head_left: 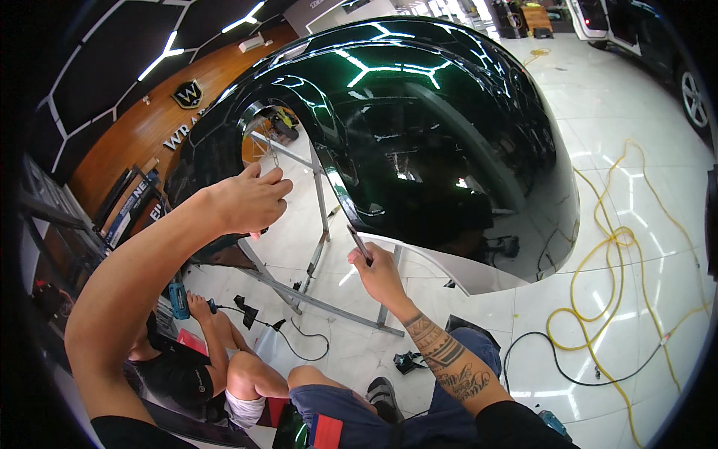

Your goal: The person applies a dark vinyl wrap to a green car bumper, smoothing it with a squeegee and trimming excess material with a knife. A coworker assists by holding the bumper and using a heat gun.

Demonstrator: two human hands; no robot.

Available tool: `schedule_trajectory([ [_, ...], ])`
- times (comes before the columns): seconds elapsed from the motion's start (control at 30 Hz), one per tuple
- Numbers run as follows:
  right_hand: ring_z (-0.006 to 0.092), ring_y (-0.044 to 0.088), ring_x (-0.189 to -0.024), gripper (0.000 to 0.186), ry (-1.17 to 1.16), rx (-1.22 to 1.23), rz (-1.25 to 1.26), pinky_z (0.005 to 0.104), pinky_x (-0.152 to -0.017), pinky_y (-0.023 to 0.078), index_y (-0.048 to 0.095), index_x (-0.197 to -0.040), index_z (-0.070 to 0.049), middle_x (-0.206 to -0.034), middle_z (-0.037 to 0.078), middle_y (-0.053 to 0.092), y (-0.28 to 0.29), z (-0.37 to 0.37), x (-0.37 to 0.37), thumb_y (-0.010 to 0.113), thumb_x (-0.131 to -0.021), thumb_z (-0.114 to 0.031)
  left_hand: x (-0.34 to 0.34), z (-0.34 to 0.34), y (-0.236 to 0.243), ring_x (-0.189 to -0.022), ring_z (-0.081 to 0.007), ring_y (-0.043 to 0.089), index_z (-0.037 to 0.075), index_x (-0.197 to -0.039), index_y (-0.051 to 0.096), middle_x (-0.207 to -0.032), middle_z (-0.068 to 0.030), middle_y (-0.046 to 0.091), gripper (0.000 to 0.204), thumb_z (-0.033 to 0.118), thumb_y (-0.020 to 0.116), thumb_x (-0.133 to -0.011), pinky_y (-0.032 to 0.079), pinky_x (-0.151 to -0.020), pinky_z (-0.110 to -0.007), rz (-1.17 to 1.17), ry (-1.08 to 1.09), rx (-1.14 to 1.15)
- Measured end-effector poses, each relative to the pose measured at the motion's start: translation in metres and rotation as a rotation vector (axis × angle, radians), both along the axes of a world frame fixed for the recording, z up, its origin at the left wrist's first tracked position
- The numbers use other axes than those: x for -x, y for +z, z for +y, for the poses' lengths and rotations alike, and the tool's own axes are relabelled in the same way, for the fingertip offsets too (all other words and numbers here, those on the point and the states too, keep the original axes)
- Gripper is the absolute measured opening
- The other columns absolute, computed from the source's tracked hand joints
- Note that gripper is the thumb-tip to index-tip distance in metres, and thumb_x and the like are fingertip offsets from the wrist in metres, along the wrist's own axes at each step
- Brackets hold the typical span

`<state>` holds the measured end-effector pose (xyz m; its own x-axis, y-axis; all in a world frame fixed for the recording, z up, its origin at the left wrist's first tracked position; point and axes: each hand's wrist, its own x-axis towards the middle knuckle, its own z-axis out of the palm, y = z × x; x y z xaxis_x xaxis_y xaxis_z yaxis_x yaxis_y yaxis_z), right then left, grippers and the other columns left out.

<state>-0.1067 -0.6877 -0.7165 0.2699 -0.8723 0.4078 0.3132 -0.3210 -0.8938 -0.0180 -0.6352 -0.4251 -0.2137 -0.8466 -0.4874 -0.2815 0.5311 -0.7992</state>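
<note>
A large, glossy dark green car body panel (pixel 419 165) stands in front of me, with a pale strip (pixel 426 262) along its lower edge. My right hand (pixel 378 273) is closed around a slim, dark, knife-like tool (pixel 360 243). Its tip meets or nearly meets the panel's lower edge, beside the arched opening. My left hand (pixel 254 200) is raised before that opening, its fingers curled inward. Something small and dark shows under the left thumb, but what it is cannot be made out.
A metal stand (pixel 321 303) supports the panel. At lower left, a co-worker's hand (pixel 198 307) holds a teal heat gun (pixel 179 301), its black cord (pixel 307 358) on the tiled floor. A yellow hose (pixel 591 337) loops at right; a car (pixel 673 75) is parked behind it.
</note>
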Motion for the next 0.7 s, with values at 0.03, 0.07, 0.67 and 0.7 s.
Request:
schedule_trajectory([
  [0.03,0.0122,0.045,-0.057,0.028,0.0,-0.01,0.008,0.03,-0.055,0.038,0.064,-0.084,0.001,-0.061,0.005,0.052,-0.004,0.004,0.0,0.06,-0.089,-0.026,0.0,0.001,-0.002,-0.114,-0.0228,0.044,0.002,-0.093,0.067,-0.11,-0.0073,0.055,0.042,0.035,0.077,-0.068,0.039,-0.089,-0.043,0.006,0.0,0.013],
  [0.07,0.0183,0.048,-0.058,0.028,0.021,-0.031,0.007,0.0334,-0.056,0.039,0.062,-0.082,0.001,-0.063,0.009,0.053,-0.008,0.008,-0.001,0.061,-0.089,-0.026,0.0,0.003,-0.003,-0.114,-0.0229,0.045,0.003,-0.092,0.067,-0.11,-0.0073,0.055,0.042,0.035,0.078,-0.067,0.039,-0.089,-0.043,0.012,0.0,0.026],
  [0.67,0.0252,0.058,-0.057,0.037,0.161,-0.028,0.287,0.0387,-0.055,0.042,0.061,-0.083,0.003,-0.061,0.015,0.059,-0.122,0.039,-0.004,0.057,-0.092,-0.033,0.006,0.01,0.003,-0.107,-0.0231,0.049,0.011,-0.085,0.071,-0.098,-0.0043,0.058,0.033,0.032,0.082,-0.063,0.031,-0.092,-0.044,0.221,0.12,0.062],
  [0.7,0.0284,0.058,-0.056,0.039,0.133,-0.009,0.301,0.0403,-0.055,0.042,0.06,-0.081,0.003,-0.061,0.017,0.059,-0.145,0.038,0.001,0.057,-0.092,-0.034,0.013,0.006,0.011,-0.107,-0.023,0.049,0.011,-0.085,0.071,-0.098,-0.0043,0.057,0.033,0.033,0.082,-0.064,0.03,-0.092,-0.044,0.235,0.128,0.053],
])
